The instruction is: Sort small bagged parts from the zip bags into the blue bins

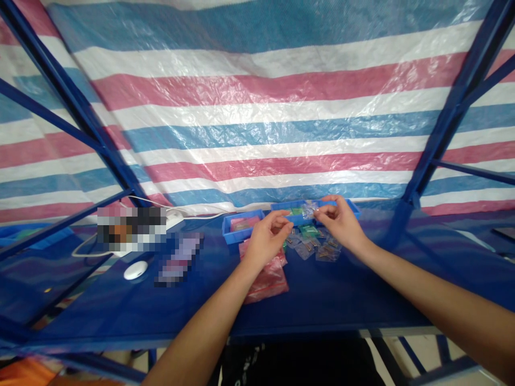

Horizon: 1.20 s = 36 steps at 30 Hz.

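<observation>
My right hand [341, 224] pinches a small clear plastic bag [310, 209] at the front of a long blue tray [354, 208]. Its fingertips are closed on the bag's edge. My left hand [267, 238] is a little to the left, thumb and fingers drawn together over the table; whatever they may hold is too small to make out. Between and below the hands lie several small clear bags [308, 247] with slim metal pieces inside, along with a green packet [309, 231]. Under my left wrist rest red plastic bags [266, 287], partly hidden by the hand.
A smaller blue tray [237, 237] with pinkish packets stands left of my hands. Farther left are a white oval case [135, 270], a blurred-out flat object [180, 259] and white cables [201, 217]. Blue metal posts and a striped tarp [257, 128] bound the blue table [341, 300].
</observation>
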### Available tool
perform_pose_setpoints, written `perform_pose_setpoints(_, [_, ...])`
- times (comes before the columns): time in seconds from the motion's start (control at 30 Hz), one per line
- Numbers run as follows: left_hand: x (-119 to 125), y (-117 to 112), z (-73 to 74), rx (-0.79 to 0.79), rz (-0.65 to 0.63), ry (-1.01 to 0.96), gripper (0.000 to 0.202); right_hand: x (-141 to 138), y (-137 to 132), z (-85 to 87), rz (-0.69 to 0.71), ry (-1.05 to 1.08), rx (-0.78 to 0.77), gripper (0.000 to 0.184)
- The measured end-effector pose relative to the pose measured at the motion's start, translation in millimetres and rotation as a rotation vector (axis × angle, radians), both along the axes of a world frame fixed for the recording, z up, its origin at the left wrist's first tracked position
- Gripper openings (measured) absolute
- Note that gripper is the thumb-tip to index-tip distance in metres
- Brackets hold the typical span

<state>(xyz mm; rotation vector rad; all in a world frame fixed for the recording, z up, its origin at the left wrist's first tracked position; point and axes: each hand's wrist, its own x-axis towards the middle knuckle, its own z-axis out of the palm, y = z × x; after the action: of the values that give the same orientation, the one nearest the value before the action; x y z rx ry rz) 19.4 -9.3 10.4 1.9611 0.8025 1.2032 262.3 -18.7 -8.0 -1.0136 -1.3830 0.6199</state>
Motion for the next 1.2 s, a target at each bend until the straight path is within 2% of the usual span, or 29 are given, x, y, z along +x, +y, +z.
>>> perform_pose_setpoints(0.13, [0,-2,1.2,0.023,0.012,0.042,0.035,39,14,3.3,-0.327,-0.306,0.128,0.04])
perform_pose_setpoints(0.2, [0,-3,1.4,0.036,0.012,0.054,0.035,57,21,3.8,-0.407,-0.445,0.129,0.029])
perform_pose_setpoints(0.27, [0,-3,1.2,0.039,0.011,0.055,0.034,71,28,1.8,-0.417,-0.575,0.107,0.021])
perform_pose_setpoints(0.33, [0,-3,0.9,0.035,0.017,0.056,0.035,76,34,-2.7,-0.385,-0.646,0.07,0.02])
perform_pose_setpoints(0.5, [-1,-3,1.3,0.036,0.037,0.068,0.035,70,40,-14.5,-0.296,-0.8,0.047,0.023])
perform_pose_setpoints(0.6, [-1,-3,1.6,0.035,0.039,0.075,0.034,64,37,-15.3,-0.341,-0.867,0.09,0.027])
perform_pose_setpoints(0.73, [-2,-3,0.9,0.033,0.029,0.08,0.033,58,27,-7.2,-0.399,-0.886,0.158,0.032])
perform_pose_setpoints(0.83, [-1,-4,0.8,0.032,0.023,0.09,0.031,48,13,3.7,-0.276,-0.843,0.219,0.03])
perform_pose_setpoints(0.93, [-1,-5,2.4,0.034,0.026,0.1,0.03,29,-5,12.8,0.078,-0.849,0.23,0.029])
perform_pose_setpoints(1.0, [-2,-6,4.2,0.043,0.026,0.101,0.03,13,-15,14.5,0.279,-0.863,0.234,0.038])
perform_pose_setpoints(1.1, [-2,-8,6.8,0.059,0.022,0.101,0.03,-8,-25,9.5,0.428,-0.801,0.232,0.065])
perform_pose_setpoints(1.13, [-2,-9,7.3,0.059,0.024,0.101,0.03,-13,-26,6.5,0.462,-0.801,0.232,0.067])
perform_pose_setpoints(1.2, [-2,-9,7.6,0.053,0.032,0.107,0.031,-18,-25,0.3,0.512,-0.853,0.242,0.06])
